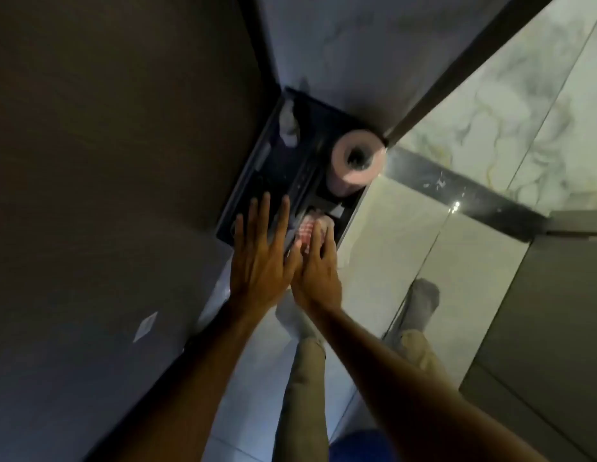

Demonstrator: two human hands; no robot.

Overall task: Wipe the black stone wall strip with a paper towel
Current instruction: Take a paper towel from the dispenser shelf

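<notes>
at left-centre, left hand [260, 255] lies flat, fingers spread, on the edge of a dark recessed holder [257, 181], holding nothing. just beside it, right hand [315, 271] reaches into the holder, fingertips on a pinkish paper towel [307, 230]; whether it is pinched yet, cannot tell. toilet roll [355, 161] sits above, apart. black stone strip [470, 191] runs rightward and slightly down across the marble wall, right of both hands; right hand nearer. judgement: towel must come free first.
</notes>
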